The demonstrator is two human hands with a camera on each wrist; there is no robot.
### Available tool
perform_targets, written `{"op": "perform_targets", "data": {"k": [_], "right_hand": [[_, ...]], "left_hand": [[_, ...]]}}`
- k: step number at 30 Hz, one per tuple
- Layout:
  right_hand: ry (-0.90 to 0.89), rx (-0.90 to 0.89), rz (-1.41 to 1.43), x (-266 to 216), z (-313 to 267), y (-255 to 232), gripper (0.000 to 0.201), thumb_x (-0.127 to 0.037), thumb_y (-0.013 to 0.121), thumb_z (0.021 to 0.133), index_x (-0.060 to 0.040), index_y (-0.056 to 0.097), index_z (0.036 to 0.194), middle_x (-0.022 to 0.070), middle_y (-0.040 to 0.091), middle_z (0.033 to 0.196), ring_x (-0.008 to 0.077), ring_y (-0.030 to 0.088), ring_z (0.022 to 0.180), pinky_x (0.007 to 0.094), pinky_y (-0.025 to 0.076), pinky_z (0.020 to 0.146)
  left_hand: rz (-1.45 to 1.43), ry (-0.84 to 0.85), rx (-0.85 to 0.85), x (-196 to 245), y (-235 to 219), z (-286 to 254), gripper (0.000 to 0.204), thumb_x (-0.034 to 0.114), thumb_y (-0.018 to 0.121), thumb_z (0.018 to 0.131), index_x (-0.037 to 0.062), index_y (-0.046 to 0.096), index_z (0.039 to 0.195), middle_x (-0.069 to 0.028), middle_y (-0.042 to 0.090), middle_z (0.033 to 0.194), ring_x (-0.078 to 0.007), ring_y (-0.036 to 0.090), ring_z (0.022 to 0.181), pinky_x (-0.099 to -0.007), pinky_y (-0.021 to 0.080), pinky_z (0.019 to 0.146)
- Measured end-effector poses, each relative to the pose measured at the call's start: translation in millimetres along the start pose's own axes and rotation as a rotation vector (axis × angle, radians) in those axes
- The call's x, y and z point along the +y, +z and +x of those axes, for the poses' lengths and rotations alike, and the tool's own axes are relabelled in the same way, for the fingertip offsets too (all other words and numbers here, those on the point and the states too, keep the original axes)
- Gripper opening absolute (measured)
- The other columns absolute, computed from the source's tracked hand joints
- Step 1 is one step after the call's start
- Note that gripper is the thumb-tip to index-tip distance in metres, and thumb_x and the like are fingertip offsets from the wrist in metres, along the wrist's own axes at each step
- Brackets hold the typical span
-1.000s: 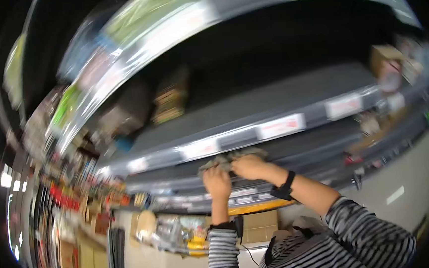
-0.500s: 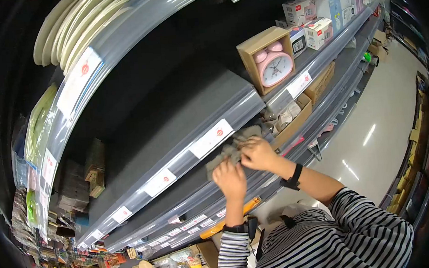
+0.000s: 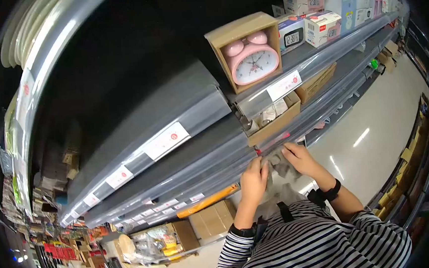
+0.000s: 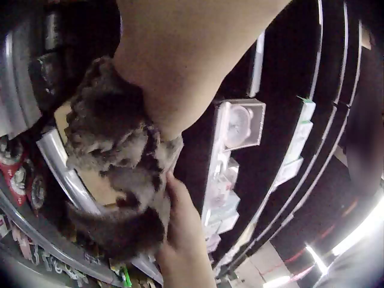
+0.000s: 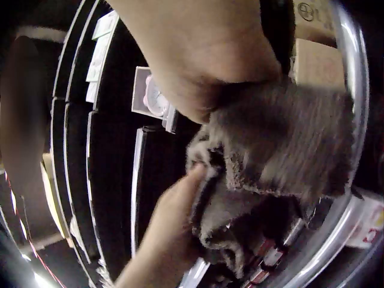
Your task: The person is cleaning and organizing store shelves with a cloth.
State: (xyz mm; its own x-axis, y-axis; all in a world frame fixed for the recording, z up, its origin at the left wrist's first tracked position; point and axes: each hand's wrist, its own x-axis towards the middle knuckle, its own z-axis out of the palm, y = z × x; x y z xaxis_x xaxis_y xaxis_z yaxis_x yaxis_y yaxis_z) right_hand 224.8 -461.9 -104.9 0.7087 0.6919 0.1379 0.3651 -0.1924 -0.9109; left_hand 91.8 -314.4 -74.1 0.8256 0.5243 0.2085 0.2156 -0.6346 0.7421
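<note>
A fuzzy grey-brown cloth (image 3: 278, 169) hangs between my two hands, in front of the lower shelves and close to my body. My left hand (image 3: 254, 183) grips one side of it, thumb uppermost. On the other side, my right hand (image 3: 301, 159) pinches the cloth near its upper edge. The left wrist view shows the cloth (image 4: 123, 147) bunched and folded below the palm. In the right wrist view a wide flap of cloth (image 5: 291, 141) droops from the fingers, most of which it hides.
A boxed pink alarm clock (image 3: 254, 64) stands on the upper shelf beside several small clock boxes (image 3: 322, 29). Below is an open carton (image 3: 278, 122). Price labels line the bare dark shelf (image 3: 138, 109) at left. Stacked plates (image 3: 26, 32) sit high left; floor (image 3: 369, 138) extends to the right.
Both hands have drawn back from the lower shelf towards my body, bringing the cloth along, and stand further apart. The head view has swung right, showing the clocks.
</note>
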Motion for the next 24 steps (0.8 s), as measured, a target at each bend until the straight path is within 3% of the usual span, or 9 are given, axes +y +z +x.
{"op": "perform_targets", "data": {"k": [3,4,7,9,11,12,17,21,24], "right_hand": [[0.144,-0.404,-0.020,9,-14,-22,0.035,-0.028,0.064,0.085,-0.0034,0.055,0.108,0.0133,0.057,0.074,0.0234,0.057,0.069,0.0310,0.045,0.067],[0.029,-0.464,0.009,20,-16,-22,0.032,-0.017,0.066,0.084,-0.0064,0.053,0.111,0.0027,0.055,0.078,0.0110,0.050,0.074,0.0250,0.042,0.068],[0.293,-0.808,0.161,16,-11,-24,0.032,-0.018,0.065,0.086,-0.0049,0.053,0.112,0.0019,0.056,0.086,0.0080,0.051,0.080,0.0226,0.042,0.071],[0.242,-0.775,0.256,33,-21,-5,0.027,-0.016,0.063,0.088,-0.0031,0.054,0.110,0.0011,0.057,0.093,0.0082,0.052,0.083,0.0226,0.043,0.074],[0.471,-0.753,0.423,33,-11,3,0.024,-0.019,0.061,0.089,-0.0031,0.057,0.107,-0.0009,0.056,0.091,0.0093,0.049,0.078,0.0246,0.043,0.069],[0.543,-0.808,0.511,26,-9,14,0.023,-0.017,0.062,0.088,-0.0040,0.059,0.108,0.0007,0.056,0.101,0.0114,0.052,0.090,0.0247,0.043,0.080],[0.725,-0.766,0.516,21,-25,46,0.035,-0.013,0.062,0.087,-0.0027,0.055,0.120,0.0070,0.053,0.120,0.0176,0.048,0.113,0.0283,0.037,0.098],[0.926,-0.997,0.614,11,3,70,0.040,-0.013,0.055,0.090,-0.0038,0.046,0.129,0.0043,0.056,0.114,0.0116,0.053,0.101,0.0249,0.042,0.087],[0.620,-1.063,0.126,22,-1,74,0.040,-0.015,0.054,0.091,-0.0097,0.045,0.130,-0.0003,0.055,0.085,0.0045,0.048,0.075,0.0184,0.036,0.063]], "left_hand": [[-0.212,-0.157,0.005,-24,19,-20,0.022,0.013,0.062,0.083,-0.0001,0.058,0.100,-0.0186,0.063,0.088,-0.0294,0.062,0.079,-0.0305,0.047,0.072],[-0.375,-0.183,-0.151,-39,3,-18,0.021,0.014,0.061,0.084,0.0026,0.058,0.101,-0.0194,0.064,0.086,-0.0312,0.063,0.078,-0.0327,0.048,0.070],[-0.524,-0.328,-0.230,-64,15,-44,0.022,0.015,0.061,0.082,0.0050,0.059,0.101,-0.0172,0.065,0.079,-0.0334,0.064,0.074,-0.0359,0.050,0.069],[-0.276,-0.373,-0.170,-48,14,-54,0.028,0.015,0.063,0.077,0.0046,0.058,0.103,-0.0180,0.063,0.093,-0.0338,0.062,0.087,-0.0365,0.048,0.079],[-0.167,-0.074,-0.053,-38,25,-72,0.038,0.015,0.065,0.071,0.0043,0.057,0.107,-0.0214,0.055,0.115,-0.0354,0.054,0.106,-0.0396,0.043,0.092],[-0.211,-0.116,-0.133,-50,15,-75,0.049,0.012,0.066,0.067,0.0042,0.053,0.114,-0.0203,0.047,0.127,-0.0358,0.045,0.116,-0.0413,0.037,0.099],[-0.402,-0.295,0.116,-52,45,-124,0.056,0.007,0.066,0.068,0.0053,0.047,0.120,-0.0205,0.054,0.114,-0.0389,0.051,0.107,-0.0423,0.042,0.090],[-0.344,-0.406,0.131,-74,44,-139,0.049,0.007,0.066,0.072,0.0096,0.049,0.117,-0.0185,0.061,0.101,-0.0378,0.058,0.094,-0.0415,0.047,0.078],[-0.200,-0.381,0.182,-100,49,-158,0.024,0.018,0.064,0.077,0.0085,0.062,0.100,-0.0127,0.062,0.089,-0.0344,0.060,0.081,-0.0412,0.048,0.069]]}}
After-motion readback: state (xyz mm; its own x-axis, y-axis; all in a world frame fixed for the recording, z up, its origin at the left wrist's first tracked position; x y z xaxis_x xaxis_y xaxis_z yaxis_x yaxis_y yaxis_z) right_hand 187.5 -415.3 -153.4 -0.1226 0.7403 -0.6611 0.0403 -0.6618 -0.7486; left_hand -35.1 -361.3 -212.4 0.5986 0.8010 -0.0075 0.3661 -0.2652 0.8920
